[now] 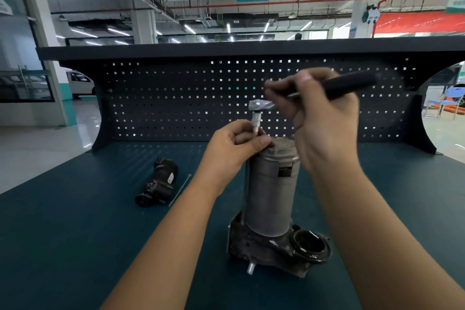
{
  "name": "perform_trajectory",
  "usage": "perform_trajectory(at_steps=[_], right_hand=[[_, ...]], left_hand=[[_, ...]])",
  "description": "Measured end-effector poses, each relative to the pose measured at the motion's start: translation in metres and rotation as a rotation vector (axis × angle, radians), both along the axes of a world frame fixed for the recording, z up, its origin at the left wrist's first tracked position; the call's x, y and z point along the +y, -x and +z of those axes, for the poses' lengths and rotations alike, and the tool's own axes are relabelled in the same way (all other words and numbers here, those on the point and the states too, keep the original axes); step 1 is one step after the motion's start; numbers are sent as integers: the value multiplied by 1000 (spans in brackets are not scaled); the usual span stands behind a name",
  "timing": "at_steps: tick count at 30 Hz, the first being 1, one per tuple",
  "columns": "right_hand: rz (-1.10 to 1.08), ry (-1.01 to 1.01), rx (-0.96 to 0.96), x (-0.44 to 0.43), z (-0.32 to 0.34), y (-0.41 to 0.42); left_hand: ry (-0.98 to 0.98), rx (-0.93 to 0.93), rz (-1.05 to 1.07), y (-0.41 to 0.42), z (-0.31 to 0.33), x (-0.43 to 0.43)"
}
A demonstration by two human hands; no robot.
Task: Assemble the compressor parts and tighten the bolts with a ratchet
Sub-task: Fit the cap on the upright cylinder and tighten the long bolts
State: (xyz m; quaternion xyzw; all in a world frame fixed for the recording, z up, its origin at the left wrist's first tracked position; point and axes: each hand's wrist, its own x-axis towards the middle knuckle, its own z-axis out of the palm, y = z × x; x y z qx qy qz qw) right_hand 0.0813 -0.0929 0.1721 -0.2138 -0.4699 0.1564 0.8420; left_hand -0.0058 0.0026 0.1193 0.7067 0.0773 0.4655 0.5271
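A grey compressor [270, 199] stands upright on the green bench, its cylinder on a dark cast base [266, 249]. A long bolt [245, 191] runs down its left side. My right hand [319, 118] grips the black handle of a ratchet [349, 84]. The ratchet's silver head [260, 104] sits above the cylinder's top left edge, with a socket [256, 121] under it. My left hand [239, 143] pinches the socket's lower end at the top of the bolt.
A black compressor part [157, 186] lies on its side at the left, with a second long bolt [180, 190] beside it. A dark pegboard [176, 98] closes the bench's far edge. The green mat [75, 234] spreads left and right.
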Motion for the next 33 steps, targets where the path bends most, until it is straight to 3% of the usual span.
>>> perform_trajectory(at_steps=[2, 5, 9, 13, 16, 20, 24, 28, 33], right_hand=[[52, -140, 94, -7, 13, -5], [18, -222, 61, -22, 25, -21], [-241, 39, -75, -29, -7, -50], [-431, 373, -144, -24, -67, -81], [-413, 574, -195, -19, -108, -93], [-287, 627, -207, -9, -140, -93], [-179, 629, -265, 3, -149, -94], [-108, 623, -265, 13, -152, -96], [-27, 626, -235, 12, -162, -102]], left_hand=[[-7, 32, 34, 2, 0, -1], [-25, 42, 48, 3, 0, -5], [-174, 51, 109, 4, -4, -12], [-559, 253, 379, -1, -8, -26], [-743, 390, 595, -11, -16, -39], [-734, 383, 800, -27, -37, -53], [-674, 355, 827, -38, -54, -52], [-719, 212, 839, -46, -57, -44], [-701, 184, 534, -54, -53, -27]])
